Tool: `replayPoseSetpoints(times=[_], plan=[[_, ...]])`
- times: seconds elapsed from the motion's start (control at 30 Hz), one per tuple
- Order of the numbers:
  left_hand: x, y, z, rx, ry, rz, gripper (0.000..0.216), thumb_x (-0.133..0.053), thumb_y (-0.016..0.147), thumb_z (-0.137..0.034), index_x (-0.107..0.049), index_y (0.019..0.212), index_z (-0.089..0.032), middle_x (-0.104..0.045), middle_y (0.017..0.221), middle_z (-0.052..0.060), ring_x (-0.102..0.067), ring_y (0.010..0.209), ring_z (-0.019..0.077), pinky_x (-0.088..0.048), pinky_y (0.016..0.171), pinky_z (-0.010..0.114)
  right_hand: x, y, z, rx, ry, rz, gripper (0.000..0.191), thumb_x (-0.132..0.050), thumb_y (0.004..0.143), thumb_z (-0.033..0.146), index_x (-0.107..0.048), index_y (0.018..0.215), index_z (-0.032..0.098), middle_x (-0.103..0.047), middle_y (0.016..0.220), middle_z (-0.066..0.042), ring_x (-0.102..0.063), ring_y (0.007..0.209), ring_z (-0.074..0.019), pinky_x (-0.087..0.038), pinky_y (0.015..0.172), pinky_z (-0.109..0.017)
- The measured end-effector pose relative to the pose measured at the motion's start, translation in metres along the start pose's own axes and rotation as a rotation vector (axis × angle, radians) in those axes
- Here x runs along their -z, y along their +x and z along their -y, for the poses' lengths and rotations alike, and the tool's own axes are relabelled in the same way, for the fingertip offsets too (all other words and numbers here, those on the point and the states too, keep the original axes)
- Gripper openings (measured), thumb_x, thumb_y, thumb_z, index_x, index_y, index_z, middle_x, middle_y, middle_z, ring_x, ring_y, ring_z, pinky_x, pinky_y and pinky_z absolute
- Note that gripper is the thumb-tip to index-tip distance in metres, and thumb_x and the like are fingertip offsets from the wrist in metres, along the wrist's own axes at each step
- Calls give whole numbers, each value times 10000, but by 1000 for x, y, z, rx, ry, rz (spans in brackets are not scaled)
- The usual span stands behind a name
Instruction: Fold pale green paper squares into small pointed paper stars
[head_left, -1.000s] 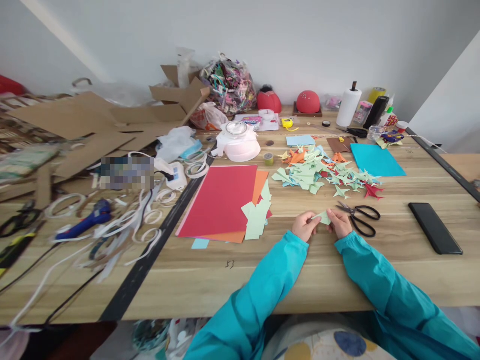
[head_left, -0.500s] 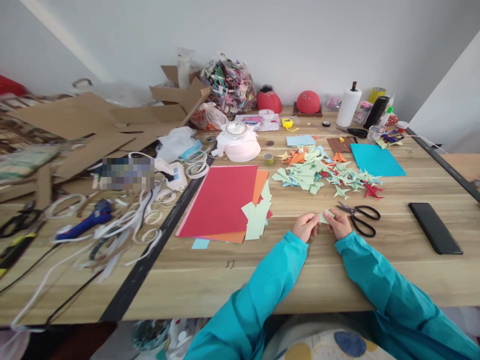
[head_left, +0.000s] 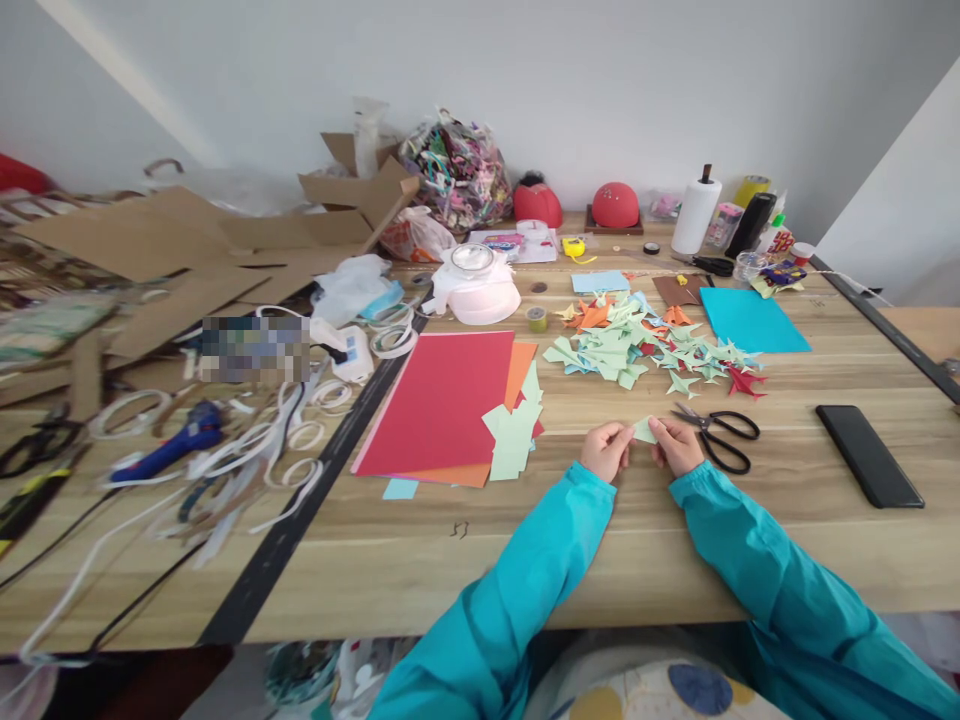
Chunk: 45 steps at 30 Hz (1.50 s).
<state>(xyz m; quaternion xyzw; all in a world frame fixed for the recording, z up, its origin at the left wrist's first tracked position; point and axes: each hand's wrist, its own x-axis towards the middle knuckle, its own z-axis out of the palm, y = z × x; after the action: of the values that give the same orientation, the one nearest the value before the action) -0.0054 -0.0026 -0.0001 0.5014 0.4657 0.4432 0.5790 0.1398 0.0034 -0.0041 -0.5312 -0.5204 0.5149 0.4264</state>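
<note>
Between my two hands is a small piece of light green paper (head_left: 644, 430), pinched at both sides just above the table. My left hand (head_left: 606, 450) grips its left edge with thumb and fingers. At its right edge, my right hand (head_left: 676, 446) is closed on it too. Black-handled scissors (head_left: 721, 432) lie slightly open beside my right hand. Beyond my hands spreads a pile of folded paper shapes (head_left: 630, 342), mostly light green with some orange, blue and red.
Left of my hands lie red sheets (head_left: 442, 400) with light green paper strips (head_left: 514, 440) on their corner. A black phone (head_left: 870, 455) rests at the right, a turquoise sheet (head_left: 756, 320) behind. Cords, a blue glue gun (head_left: 176, 440) and cardboard (head_left: 150, 235) crowd the left side.
The green paper shows slightly more of its surface between my fingers, its top edge now a little higher. Both hands stay in nearly the same place.
</note>
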Motion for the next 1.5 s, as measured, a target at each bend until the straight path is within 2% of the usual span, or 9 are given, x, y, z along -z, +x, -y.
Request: replayPoseSetpoints(times=[0.2, 0.37, 0.6, 0.67, 0.8, 0.93, 1.07, 1.23, 1.5], plan=[[1, 1, -3, 13, -57, -51, 405, -538, 711, -544, -552, 627, -148, -439, 374, -51, -368, 315, 65, -269, 346, 204, -1, -1, -1, 58, -6, 10, 457, -516, 740, 591, -469, 532, 186, -473, 385, 33, -369, 313, -79, -268, 334, -219], [1, -1, -4, 8, -63, 43, 407, -577, 684, -526, -537, 560, -140, -441, 350, -39, -369, 309, 64, -281, 353, 206, -1, -5, 3, 217, -110, -109, 482, -491, 776, 565, -427, 475, 193, -416, 382, 40, -341, 353, -78, -285, 376, -230], [-6, -6, -4, 31, -17, 186, 393, -593, 682, -497, -571, 559, -125, -496, 412, -2, -459, 360, 89, -355, 383, 219, -1, -7, 6, 257, -155, -245, 437, -501, 785, 536, -492, 521, 188, -475, 423, 24, -394, 394, -95, -333, 417, -240], [-6, -5, -4, 6, -39, 199, 378, -610, 671, -487, -583, 586, -119, -559, 521, 26, -509, 418, 105, -402, 421, 236, -1, -7, 5, 280, -164, -261, 414, -520, 772, 533, -508, 538, 191, -487, 428, 23, -397, 392, -98, -338, 418, -245], [-3, 2, -2, -84, -161, 26, 353, -693, 608, -416, -620, 808, -134, -631, 838, 67, -581, 669, 129, -461, 578, 236, -3, -8, 5, 269, -156, -207, 406, -534, 762, 530, -521, 534, 194, -469, 406, 25, -378, 367, -98, -319, 394, -251], [0, 6, 2, -19, -245, -18, 356, -728, 569, -371, -585, 798, -139, -613, 704, 25, -568, 672, 125, -450, 629, 241, -4, -10, 6, 213, -99, -133, 381, -560, 745, 517, -538, 551, 190, -517, 444, 11, -431, 387, -106, -359, 404, -253], [1, 6, 2, -25, -229, -93, 299, -715, 583, -338, -572, 757, -141, -590, 648, 3, -536, 612, 104, -432, 606, 232, -5, -10, 5, 186, 36, -39, 303, -615, 711, 480, -585, 748, 181, -582, 557, -2, -522, 472, -125, -436, 462, -260], [1, 4, -3, -60, -138, -139, 248, -697, 589, -320, -577, 719, -146, -542, 580, -26, -490, 552, 84, -417, 556, 216, -6, -7, -1, 192, 83, -57, 321, -681, 648, 439, -559, 804, 187, -566, 584, 8, -543, 492, -131, -446, 449, -259], [-1, 2, -4, -24, -164, -71, 303, -701, 577, -366, -555, 721, -143, -529, 537, -35, -501, 416, 94, -433, 407, 240, -4, -5, -2, 122, 150, 18, 319, -669, 662, 428, -538, 831, 192, -565, 570, 25, -491, 411, -101, -402, 385, -235]])
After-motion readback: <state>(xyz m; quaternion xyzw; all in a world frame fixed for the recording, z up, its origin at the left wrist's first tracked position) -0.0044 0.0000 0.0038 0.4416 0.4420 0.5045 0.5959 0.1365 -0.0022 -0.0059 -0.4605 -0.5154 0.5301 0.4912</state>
